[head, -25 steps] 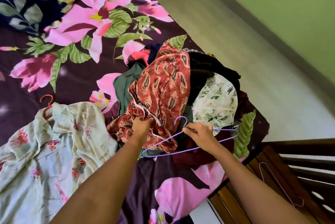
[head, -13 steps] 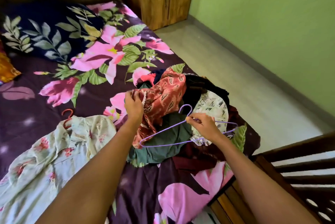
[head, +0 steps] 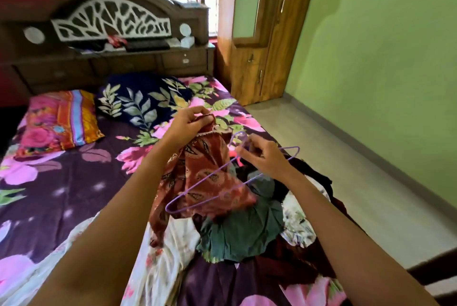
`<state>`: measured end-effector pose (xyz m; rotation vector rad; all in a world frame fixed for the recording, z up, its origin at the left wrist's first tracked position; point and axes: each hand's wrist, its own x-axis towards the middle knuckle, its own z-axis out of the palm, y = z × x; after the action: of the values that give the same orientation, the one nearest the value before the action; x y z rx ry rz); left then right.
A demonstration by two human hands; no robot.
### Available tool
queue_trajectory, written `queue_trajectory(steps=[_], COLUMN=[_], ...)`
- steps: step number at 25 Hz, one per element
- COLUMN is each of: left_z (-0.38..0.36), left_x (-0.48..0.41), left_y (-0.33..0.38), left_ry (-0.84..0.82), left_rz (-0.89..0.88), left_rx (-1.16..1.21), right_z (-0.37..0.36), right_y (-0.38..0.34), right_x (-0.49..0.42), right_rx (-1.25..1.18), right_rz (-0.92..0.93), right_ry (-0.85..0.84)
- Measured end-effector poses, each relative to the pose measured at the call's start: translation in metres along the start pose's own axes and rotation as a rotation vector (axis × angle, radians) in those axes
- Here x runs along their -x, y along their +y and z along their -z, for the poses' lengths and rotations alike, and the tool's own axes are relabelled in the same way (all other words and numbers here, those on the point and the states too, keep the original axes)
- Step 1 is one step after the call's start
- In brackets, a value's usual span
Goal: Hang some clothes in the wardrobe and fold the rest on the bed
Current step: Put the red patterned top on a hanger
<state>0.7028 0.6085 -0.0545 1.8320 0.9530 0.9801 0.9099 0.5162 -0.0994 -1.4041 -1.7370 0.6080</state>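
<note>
I see clothes pile at bed edge, floor open rightward. Left hand pinches red paisley garment; right hand grips purple hanger.

Floral purple bed with two pillows, heaped clothes.

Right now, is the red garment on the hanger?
No. Left hand holds the garment up; right hand holds the hanger, its wire showing in front of the garment.
</note>
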Motion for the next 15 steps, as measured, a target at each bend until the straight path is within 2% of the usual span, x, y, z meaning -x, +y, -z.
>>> queue_trajectory(steps=[2, 5, 9, 10, 12, 15], left_z=[0.018, 0.036, 0.042, 0.043, 0.050, 0.059], left_x=[0.009, 0.019, 0.024, 0.023, 0.020, 0.016], left_y=[0.018, 0.035, 0.040, 0.039, 0.035, 0.023], left_ry=[-0.125, -0.214, -0.242, -0.220, -0.164, -0.190], left_rz=[-0.083, -0.150, -0.205, -0.203, -0.187, -0.164], left_rx=[-0.065, -0.111, -0.161, -0.184, -0.251, -0.312], right_z=[-0.001, -0.001, -0.006, -0.009, -0.013, -0.010], right_y=[-0.018, -0.040, -0.058, -0.058, -0.056, -0.048], right_x=[-0.014, -0.032, -0.042, -0.044, -0.049, -0.056], right_rx=[-0.001, 0.089, -0.016, -0.020, 0.024, 0.111], right_rz=[0.016, 0.079, 0.030, 0.030, 0.074, 0.149], right_ry=[-0.014, -0.063, -0.409, -0.451, -0.426, -0.325])
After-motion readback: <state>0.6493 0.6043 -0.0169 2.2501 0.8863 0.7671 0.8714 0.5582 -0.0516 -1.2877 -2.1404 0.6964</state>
